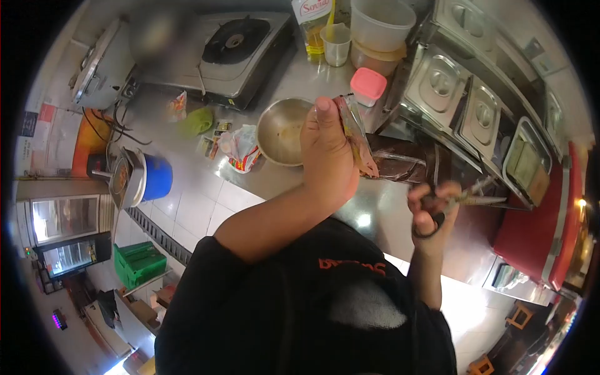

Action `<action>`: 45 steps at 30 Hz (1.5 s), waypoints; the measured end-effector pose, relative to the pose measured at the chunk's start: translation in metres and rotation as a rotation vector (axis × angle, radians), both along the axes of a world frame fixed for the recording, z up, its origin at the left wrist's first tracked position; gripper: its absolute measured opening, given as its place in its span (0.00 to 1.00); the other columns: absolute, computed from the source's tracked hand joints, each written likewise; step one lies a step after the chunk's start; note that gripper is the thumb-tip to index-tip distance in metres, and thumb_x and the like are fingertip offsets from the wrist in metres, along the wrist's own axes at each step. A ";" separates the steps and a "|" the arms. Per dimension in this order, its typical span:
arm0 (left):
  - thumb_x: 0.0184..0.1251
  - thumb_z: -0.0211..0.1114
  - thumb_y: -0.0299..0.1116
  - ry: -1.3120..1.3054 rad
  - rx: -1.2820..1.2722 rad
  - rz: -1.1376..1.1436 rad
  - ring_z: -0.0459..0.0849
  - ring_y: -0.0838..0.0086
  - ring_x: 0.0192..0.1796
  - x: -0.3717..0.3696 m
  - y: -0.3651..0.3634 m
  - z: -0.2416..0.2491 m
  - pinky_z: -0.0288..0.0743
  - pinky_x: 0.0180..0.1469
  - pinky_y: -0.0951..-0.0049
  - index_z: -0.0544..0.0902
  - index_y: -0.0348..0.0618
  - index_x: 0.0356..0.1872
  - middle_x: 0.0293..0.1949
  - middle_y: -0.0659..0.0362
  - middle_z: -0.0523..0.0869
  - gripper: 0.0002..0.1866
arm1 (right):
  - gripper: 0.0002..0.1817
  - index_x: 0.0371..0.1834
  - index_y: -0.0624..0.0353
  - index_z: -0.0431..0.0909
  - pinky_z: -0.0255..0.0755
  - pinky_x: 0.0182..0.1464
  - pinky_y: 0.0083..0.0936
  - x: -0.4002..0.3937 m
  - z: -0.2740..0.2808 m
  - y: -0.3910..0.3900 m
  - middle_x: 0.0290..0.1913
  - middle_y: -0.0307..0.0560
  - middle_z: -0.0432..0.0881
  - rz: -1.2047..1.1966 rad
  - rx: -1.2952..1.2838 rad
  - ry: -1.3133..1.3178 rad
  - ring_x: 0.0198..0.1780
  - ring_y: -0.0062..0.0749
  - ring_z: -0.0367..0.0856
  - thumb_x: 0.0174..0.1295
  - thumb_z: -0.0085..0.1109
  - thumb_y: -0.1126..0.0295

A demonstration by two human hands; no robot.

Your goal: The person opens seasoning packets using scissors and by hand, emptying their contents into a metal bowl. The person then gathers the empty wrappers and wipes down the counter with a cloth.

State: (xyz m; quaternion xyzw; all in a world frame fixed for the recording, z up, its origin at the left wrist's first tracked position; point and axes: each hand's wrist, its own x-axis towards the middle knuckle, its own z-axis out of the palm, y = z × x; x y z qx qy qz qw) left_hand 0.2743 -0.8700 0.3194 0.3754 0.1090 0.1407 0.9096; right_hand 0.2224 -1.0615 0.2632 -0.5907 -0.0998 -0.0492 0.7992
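Above the bowl point(282, 132), sachet point(356, 134) in left hand point(325, 156), scissors point(459, 203) in right hand point(431, 212)

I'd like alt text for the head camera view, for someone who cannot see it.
A person's left hand holds up a thin brownish plastic sachet while the right hand grips black-handled scissors, above a steel counter with a round metal bowl, a pink-lidded tub and a gas stove.

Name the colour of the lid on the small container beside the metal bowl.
Pink lid, seen in the head view.
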 end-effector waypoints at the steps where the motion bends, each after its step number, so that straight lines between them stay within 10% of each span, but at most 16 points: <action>1: 0.69 0.51 0.69 -0.018 0.008 0.019 0.64 0.77 0.19 0.000 -0.003 0.003 0.54 0.21 0.75 0.69 0.53 0.27 0.20 0.68 0.68 0.29 | 0.36 0.53 0.51 0.61 0.68 0.35 0.16 0.011 0.021 0.018 0.41 0.52 0.82 0.031 -0.030 -0.072 0.33 0.24 0.74 0.51 0.80 0.58; 3: 0.67 0.52 0.70 0.010 0.020 0.013 0.65 0.76 0.19 -0.002 -0.005 0.007 0.56 0.21 0.74 0.69 0.52 0.27 0.21 0.67 0.69 0.30 | 0.33 0.51 0.54 0.62 0.73 0.34 0.14 0.022 0.049 0.047 0.44 0.54 0.84 0.063 -0.129 -0.255 0.32 0.20 0.78 0.50 0.78 0.77; 7: 0.65 0.53 0.72 0.006 0.054 0.095 0.70 0.75 0.23 -0.003 -0.003 0.014 0.63 0.24 0.73 0.70 0.50 0.29 0.23 0.64 0.71 0.31 | 0.26 0.48 0.58 0.63 0.77 0.33 0.17 0.037 0.070 0.077 0.37 0.54 0.85 0.054 -0.056 -0.270 0.32 0.25 0.83 0.54 0.72 0.83; 13: 0.68 0.55 0.67 -0.183 0.058 0.025 0.75 0.77 0.39 -0.011 0.010 0.005 0.70 0.40 0.71 0.73 0.46 0.40 0.35 0.64 0.75 0.30 | 0.23 0.46 0.60 0.65 0.79 0.41 0.18 0.041 0.083 0.075 0.35 0.48 0.85 0.161 0.056 -0.082 0.39 0.23 0.85 0.55 0.71 0.82; 20: 0.67 0.68 0.51 -0.210 -0.031 0.013 0.75 0.84 0.34 -0.013 0.007 -0.002 0.72 0.37 0.80 0.74 0.46 0.42 0.34 0.67 0.77 0.20 | 0.23 0.46 0.60 0.65 0.79 0.41 0.18 0.045 0.078 0.075 0.35 0.48 0.85 0.135 0.026 -0.143 0.38 0.24 0.85 0.54 0.71 0.83; 23: 0.75 0.56 0.56 -0.209 0.100 0.078 0.80 0.77 0.41 -0.015 0.013 -0.013 0.79 0.46 0.61 0.73 0.49 0.43 0.36 0.64 0.77 0.20 | 0.24 0.46 0.60 0.65 0.79 0.41 0.18 0.048 0.075 0.078 0.34 0.47 0.85 0.113 0.012 -0.115 0.37 0.24 0.85 0.54 0.72 0.83; 28: 0.70 0.67 0.48 -0.190 0.042 0.148 0.77 0.83 0.41 -0.014 0.031 -0.021 0.75 0.46 0.77 0.74 0.45 0.45 0.40 0.66 0.78 0.19 | 0.25 0.48 0.60 0.66 0.79 0.40 0.17 0.050 0.067 0.093 0.35 0.46 0.85 0.164 0.020 -0.099 0.37 0.23 0.85 0.54 0.72 0.83; 38: 0.71 0.66 0.44 -0.232 -0.026 0.034 0.80 0.81 0.45 -0.028 0.054 -0.015 0.77 0.47 0.76 0.73 0.46 0.49 0.45 0.64 0.80 0.17 | 0.24 0.49 0.61 0.65 0.78 0.35 0.17 0.058 0.066 0.117 0.33 0.47 0.85 0.261 -0.011 -0.044 0.32 0.24 0.84 0.55 0.71 0.83; 45: 0.74 0.62 0.43 -0.163 -0.055 0.163 0.79 0.78 0.48 -0.019 0.088 -0.019 0.76 0.50 0.69 0.73 0.48 0.52 0.45 0.66 0.79 0.15 | 0.32 0.55 0.58 0.68 0.74 0.47 0.26 0.062 0.079 0.109 0.45 0.44 0.85 0.369 -0.336 -0.146 0.49 0.26 0.82 0.47 0.76 0.76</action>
